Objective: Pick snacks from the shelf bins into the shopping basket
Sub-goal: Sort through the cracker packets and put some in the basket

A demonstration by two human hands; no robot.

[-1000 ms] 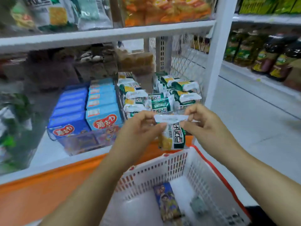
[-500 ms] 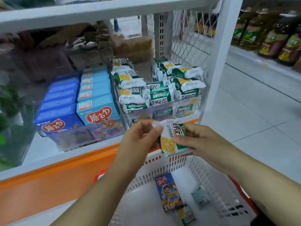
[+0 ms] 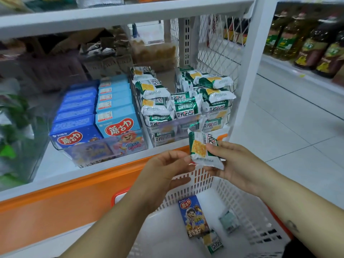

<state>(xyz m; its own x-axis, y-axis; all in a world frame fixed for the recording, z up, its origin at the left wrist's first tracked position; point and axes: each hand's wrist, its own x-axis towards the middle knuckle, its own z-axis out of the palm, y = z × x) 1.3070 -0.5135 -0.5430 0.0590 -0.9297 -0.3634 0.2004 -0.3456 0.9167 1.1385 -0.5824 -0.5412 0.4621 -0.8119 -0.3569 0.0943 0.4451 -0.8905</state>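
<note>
My right hand pinches a green-and-white cracker packet, thumb on top and fingers beneath, just above the far rim of the white shopping basket. My left hand hangs loosely curled beside the packet's left edge, its thumb apart from the fingers and nothing held. In the basket lie a blue snack box, a green cracker packet and a small grey-green packet. On the shelf behind, a clear bin holds several of the same cracker packets.
A second clear bin with blue snack boxes stands to the left of the cracker bin. The white shelf post rises at the right, and an orange base panel runs below. Oil bottles line a far shelf across the tiled floor.
The packet has come down towards the basket rim and turned in my right hand. My left hand has let go of its top edge and now sits beside it.
</note>
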